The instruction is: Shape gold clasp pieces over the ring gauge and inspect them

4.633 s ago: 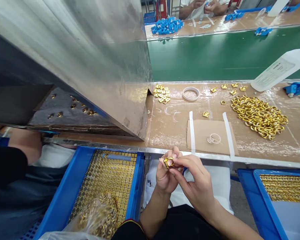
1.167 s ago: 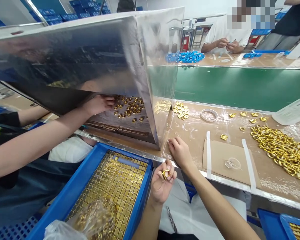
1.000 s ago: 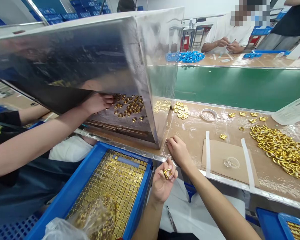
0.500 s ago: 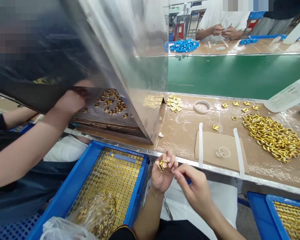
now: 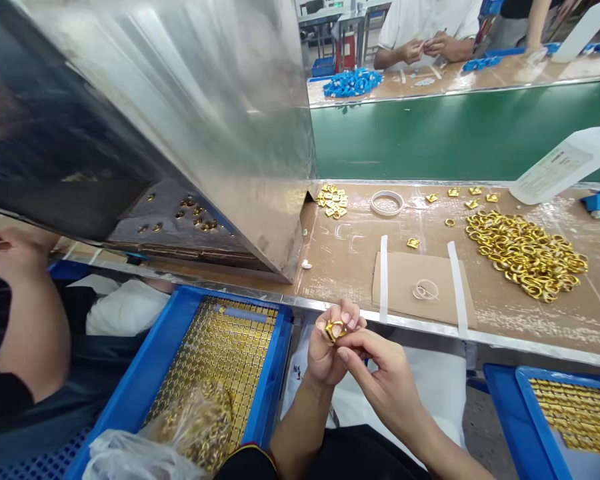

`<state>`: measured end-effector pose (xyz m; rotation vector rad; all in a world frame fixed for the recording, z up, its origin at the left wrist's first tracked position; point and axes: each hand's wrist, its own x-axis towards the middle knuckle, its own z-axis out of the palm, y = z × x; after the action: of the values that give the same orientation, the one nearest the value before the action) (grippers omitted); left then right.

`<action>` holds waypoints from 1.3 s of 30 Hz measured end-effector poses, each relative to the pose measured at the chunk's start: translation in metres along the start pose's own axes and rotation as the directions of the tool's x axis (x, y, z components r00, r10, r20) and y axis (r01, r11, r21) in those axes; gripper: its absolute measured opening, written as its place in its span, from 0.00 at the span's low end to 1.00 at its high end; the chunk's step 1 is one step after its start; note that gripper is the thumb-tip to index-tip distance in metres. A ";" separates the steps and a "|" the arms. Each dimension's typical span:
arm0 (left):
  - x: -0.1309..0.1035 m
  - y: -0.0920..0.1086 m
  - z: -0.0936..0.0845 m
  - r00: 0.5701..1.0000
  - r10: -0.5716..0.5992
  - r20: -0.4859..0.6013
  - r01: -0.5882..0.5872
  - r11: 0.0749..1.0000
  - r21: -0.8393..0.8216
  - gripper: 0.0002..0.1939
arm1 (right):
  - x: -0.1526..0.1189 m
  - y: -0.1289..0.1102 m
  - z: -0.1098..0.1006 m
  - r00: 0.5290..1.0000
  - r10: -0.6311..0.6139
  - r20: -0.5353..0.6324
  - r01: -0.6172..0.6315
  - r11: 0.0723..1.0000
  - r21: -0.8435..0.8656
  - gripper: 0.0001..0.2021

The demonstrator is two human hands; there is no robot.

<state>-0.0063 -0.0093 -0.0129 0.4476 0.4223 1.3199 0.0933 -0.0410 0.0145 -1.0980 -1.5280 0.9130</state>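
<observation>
My left hand point(image 5: 324, 353) is closed around a gold ring point(image 5: 336, 331), held upright between thumb and fingertips just in front of the table edge. My right hand point(image 5: 383, 373) comes in from the right. Its thumb and index finger are pinched together close to the ring's lower side; what lies between them, if anything, is too small to make out. Past my hands, a cardboard piece point(image 5: 405, 293) held by white tape strips carries a clear thin loop point(image 5: 425, 289). A large heap of gold rings point(image 5: 525, 253) lies on the table to the right.
A metal hood point(image 5: 260, 167) stands at left with small pieces inside. A blue tray point(image 5: 275, 360) of gold pieces is at my left, another blue tray point(image 5: 510, 400) at right. A tape roll point(image 5: 387, 203) and white bottle point(image 5: 565, 163) stand behind. Co-worker's arm point(image 5: 33, 320) is far left.
My right fingertips have moved in to the ring in my left hand. The co-worker's arm has drawn out of the hood to the left. The view has shifted slightly.
</observation>
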 end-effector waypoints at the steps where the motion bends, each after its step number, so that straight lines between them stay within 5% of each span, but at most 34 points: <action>1: 0.001 -0.001 0.001 1.000 -0.008 -0.004 0.007 1.000 -0.010 0.34 | 0.000 0.001 -0.001 1.000 0.005 -0.004 -0.005 1.000 0.001 0.07; 9: 0.002 0.004 0.011 0.969 -0.173 -0.175 0.156 0.982 -0.107 0.29 | 0.003 0.007 -0.002 0.995 0.100 -0.009 -0.099 0.994 0.049 0.07; 14: 0.000 0.001 0.009 0.966 -0.164 -0.199 0.154 0.986 -0.066 0.28 | 0.007 0.009 -0.001 0.984 0.176 0.019 -0.177 0.979 0.106 0.08; 18: -0.001 0.000 -0.002 0.990 0.088 -0.106 -0.055 0.959 0.277 0.28 | 0.009 0.004 -0.002 0.961 0.259 0.095 -0.274 0.933 0.232 0.13; 21: -0.003 0.006 -0.012 0.931 0.355 0.084 -0.331 0.727 0.601 0.24 | 0.009 -0.002 -0.007 0.932 0.306 0.193 -0.355 0.875 0.329 0.16; 23: -0.004 0.013 -0.016 0.871 0.437 0.224 -0.455 0.546 0.703 0.19 | 0.007 -0.005 -0.009 0.938 0.310 0.156 -0.346 0.874 0.341 0.15; 26: -0.005 0.024 -0.015 0.818 0.471 0.332 -0.536 0.411 0.737 0.16 | 0.003 -0.007 -0.012 0.979 0.203 0.021 -0.201 0.938 0.281 0.13; 31: -0.009 0.029 -0.009 0.782 0.519 0.346 -0.573 0.377 0.728 0.18 | 0.000 -0.010 -0.010 0.999 0.018 -0.030 -0.011 0.980 0.200 0.08; 39: -0.013 0.029 -0.009 0.727 0.547 0.415 -0.635 0.305 0.710 0.15 | -0.001 -0.016 -0.008 0.999 0.032 0.010 -0.033 0.952 0.304 0.06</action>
<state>-0.0379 -0.0154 -0.0046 1.6201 0.8607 1.7588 0.0983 -0.0465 0.0315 -0.8994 -1.3218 1.1324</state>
